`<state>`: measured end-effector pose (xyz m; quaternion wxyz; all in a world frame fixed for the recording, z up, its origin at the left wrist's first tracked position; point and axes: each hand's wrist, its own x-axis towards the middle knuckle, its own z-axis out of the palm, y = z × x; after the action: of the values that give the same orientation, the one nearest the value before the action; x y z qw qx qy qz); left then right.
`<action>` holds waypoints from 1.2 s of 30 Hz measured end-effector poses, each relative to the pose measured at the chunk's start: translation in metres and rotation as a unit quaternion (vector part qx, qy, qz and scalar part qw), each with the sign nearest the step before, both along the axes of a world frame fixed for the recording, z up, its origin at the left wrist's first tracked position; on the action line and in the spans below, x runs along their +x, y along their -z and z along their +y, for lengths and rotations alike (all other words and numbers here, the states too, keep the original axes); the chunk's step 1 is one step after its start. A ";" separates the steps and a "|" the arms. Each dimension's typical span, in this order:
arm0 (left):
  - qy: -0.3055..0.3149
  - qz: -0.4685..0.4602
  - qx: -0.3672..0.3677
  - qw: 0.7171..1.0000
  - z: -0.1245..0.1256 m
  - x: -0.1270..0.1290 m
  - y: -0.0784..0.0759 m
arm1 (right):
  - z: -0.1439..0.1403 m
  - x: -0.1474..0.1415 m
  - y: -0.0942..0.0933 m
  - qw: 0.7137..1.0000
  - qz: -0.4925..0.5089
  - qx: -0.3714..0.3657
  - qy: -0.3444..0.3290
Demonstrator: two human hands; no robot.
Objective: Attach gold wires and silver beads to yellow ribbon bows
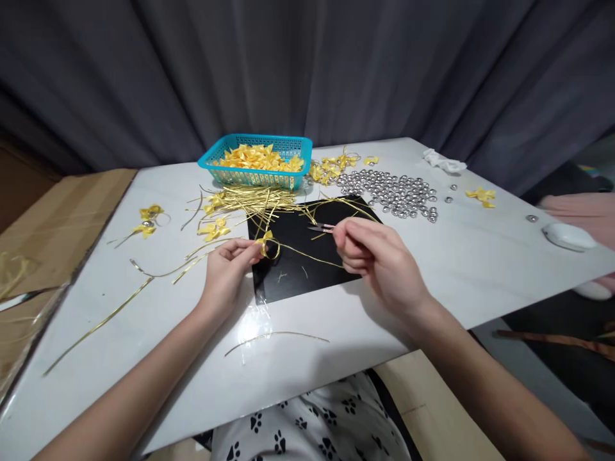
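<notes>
"Where is the bow (264,237) sitting?"

"It's hanging over the mat (273,288), close to the mat's left edge. The left hand (230,262) is pinching it between thumb and fingers."

"Which way is it pointing?"

"It's pointing right, away from the fingertips, with a small gold loop (277,251) standing out beside it. Fingers are covering part of it, so its own long axis is escaping me. The wire (312,257) is running rightward from it, dipping slightly toward the tabletop's (480,269) near edge."

"And the right hand (379,259)?"

"It's gripping the wire in a closed fist. Snips (321,228) are showing beside it, blades pointing left; I can't tell whether it's holding them too."

"What's lying farther out?"

"A bundle of wires (259,200) is lying across the mat's far left corner. Behind it, a basket (305,150) of bows (254,155) is standing by the tabletop's far edge, and silver beads (398,192) are spreading toward the right edge."
</notes>
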<state>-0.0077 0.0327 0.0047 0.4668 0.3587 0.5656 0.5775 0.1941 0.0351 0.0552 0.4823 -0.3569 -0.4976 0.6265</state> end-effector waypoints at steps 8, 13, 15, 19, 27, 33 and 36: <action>0.010 -0.058 -0.004 0.998 0.001 -0.001 -0.001 | -0.030 0.006 -0.029 0.993 -0.016 -0.041 -0.114; 0.106 -0.074 0.009 0.992 -0.006 0.005 -0.008 | -0.014 -0.012 -0.027 0.972 -0.130 0.173 -0.092; 0.149 -0.056 0.029 0.987 -0.008 0.006 -0.008 | 0.000 -0.021 -0.023 0.957 -0.142 0.224 -0.115; 0.177 -0.024 0.040 0.983 -0.008 0.007 -0.004 | 0.024 -0.040 -0.006 0.970 -0.097 0.159 -0.158; 0.172 -0.062 0.053 0.982 -0.012 0.009 -0.005 | 0.021 -0.060 0.030 0.997 -0.042 0.027 -0.060; 0.147 -0.022 0.051 0.988 -0.013 0.013 -0.007 | 0.015 -0.067 0.038 0.996 0.036 -0.052 -0.059; 0.143 -0.019 0.059 0.988 -0.012 0.014 -0.005 | 0.016 -0.069 0.039 0.994 0.040 -0.071 -0.070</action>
<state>0.0059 0.0205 0.0099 0.5330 0.4518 0.4646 0.5440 0.1253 0.0510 0.0161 0.4304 -0.3296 -0.4560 0.7058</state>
